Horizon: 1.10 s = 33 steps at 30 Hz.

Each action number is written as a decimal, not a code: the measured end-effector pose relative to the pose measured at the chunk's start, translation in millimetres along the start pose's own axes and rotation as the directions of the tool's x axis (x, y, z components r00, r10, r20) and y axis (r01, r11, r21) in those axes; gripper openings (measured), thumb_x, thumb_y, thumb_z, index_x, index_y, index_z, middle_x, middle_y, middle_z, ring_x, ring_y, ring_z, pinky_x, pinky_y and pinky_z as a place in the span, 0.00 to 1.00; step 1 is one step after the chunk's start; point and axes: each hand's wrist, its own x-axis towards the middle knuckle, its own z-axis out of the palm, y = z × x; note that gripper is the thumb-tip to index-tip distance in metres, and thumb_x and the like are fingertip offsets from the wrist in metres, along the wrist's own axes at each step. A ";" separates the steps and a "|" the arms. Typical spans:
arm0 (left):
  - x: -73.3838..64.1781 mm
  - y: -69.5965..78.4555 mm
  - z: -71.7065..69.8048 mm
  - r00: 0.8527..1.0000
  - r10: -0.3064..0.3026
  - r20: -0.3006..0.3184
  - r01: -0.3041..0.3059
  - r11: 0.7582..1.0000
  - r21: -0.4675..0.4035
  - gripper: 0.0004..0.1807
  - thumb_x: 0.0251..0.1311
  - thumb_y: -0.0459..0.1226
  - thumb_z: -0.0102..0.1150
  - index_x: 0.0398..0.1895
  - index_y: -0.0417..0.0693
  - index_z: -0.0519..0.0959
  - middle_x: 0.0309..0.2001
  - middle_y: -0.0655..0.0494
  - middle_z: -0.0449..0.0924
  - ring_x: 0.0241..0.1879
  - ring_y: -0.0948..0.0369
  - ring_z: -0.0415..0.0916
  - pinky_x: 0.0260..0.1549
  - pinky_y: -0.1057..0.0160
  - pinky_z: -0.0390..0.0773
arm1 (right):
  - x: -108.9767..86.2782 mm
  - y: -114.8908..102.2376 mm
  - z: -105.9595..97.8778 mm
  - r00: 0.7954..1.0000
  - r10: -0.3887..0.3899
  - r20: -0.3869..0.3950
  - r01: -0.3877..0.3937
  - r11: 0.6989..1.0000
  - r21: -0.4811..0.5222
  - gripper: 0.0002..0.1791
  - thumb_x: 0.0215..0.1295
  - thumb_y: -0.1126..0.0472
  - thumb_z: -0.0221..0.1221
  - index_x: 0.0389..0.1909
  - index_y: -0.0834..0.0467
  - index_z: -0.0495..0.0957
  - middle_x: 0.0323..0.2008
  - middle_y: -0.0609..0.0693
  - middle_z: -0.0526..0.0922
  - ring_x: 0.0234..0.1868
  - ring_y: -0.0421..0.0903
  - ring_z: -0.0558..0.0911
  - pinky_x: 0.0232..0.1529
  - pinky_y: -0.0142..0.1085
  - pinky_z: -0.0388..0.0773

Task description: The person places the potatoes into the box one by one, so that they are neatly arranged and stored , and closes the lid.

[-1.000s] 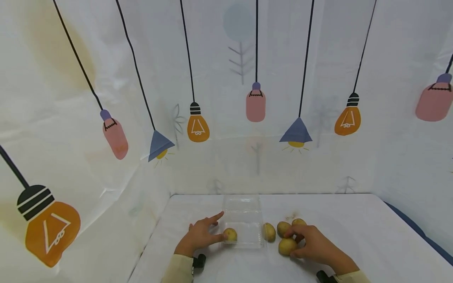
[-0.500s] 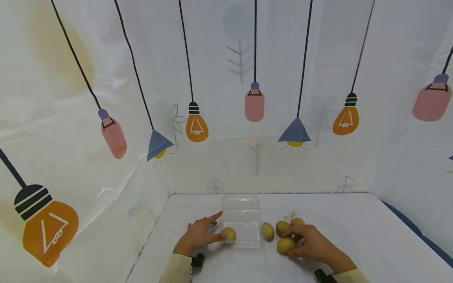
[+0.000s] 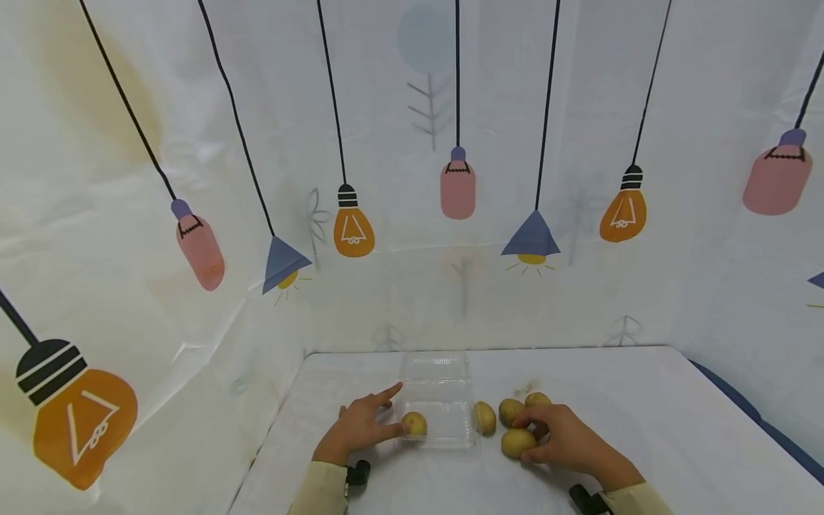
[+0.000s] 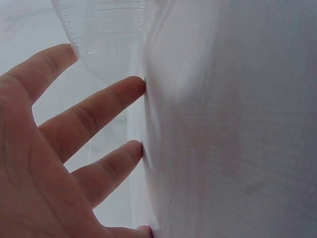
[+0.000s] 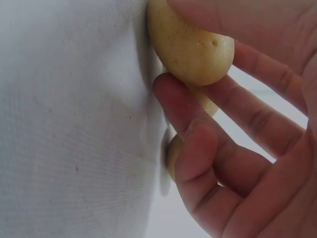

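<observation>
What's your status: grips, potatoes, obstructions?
Left grip along clear container, left side. Right grip around front potato. One potato in container. Possible snag: two neighbouring potatoes.

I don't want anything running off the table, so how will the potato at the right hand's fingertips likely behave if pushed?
The potato would probably roll unevenly, since it's rounded but longer than wide. Its smooth-looking skin, with only small pits, suggests it could slip. The right hand, with thumb and fingers at it, may check any roll.
</observation>
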 end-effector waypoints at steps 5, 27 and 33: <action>-1.6 -0.9 -2.1 1.000 -0.012 0.000 0.012 1.000 0.012 0.52 0.55 0.76 0.62 0.82 0.71 0.65 0.59 0.56 0.84 0.68 0.43 0.73 0.55 0.10 0.50 | 2.4 -0.2 1.9 1.000 -0.025 0.006 0.025 1.000 0.019 0.24 0.53 0.52 0.82 0.50 0.51 0.85 0.48 0.45 0.84 0.41 0.41 0.85 0.37 0.35 0.85; -3.4 1.9 -2.5 1.000 -0.002 -0.011 0.002 1.000 -0.011 0.51 0.56 0.73 0.65 0.82 0.69 0.66 0.60 0.55 0.84 0.69 0.42 0.73 0.56 0.10 0.49 | 1.6 -6.1 -15.9 0.994 -0.101 0.033 0.102 0.995 -0.020 0.22 0.60 0.51 0.78 0.51 0.54 0.83 0.48 0.45 0.85 0.41 0.40 0.86 0.39 0.37 0.86; -5.3 5.3 -4.4 1.000 -0.004 -0.012 0.004 1.000 -0.010 0.50 0.57 0.73 0.64 0.82 0.68 0.66 0.60 0.54 0.84 0.68 0.41 0.73 0.57 0.11 0.49 | 10.8 -11.9 -26.0 0.994 -0.091 0.065 0.092 0.996 -0.008 0.21 0.61 0.51 0.78 0.51 0.51 0.83 0.49 0.46 0.86 0.42 0.41 0.87 0.39 0.36 0.85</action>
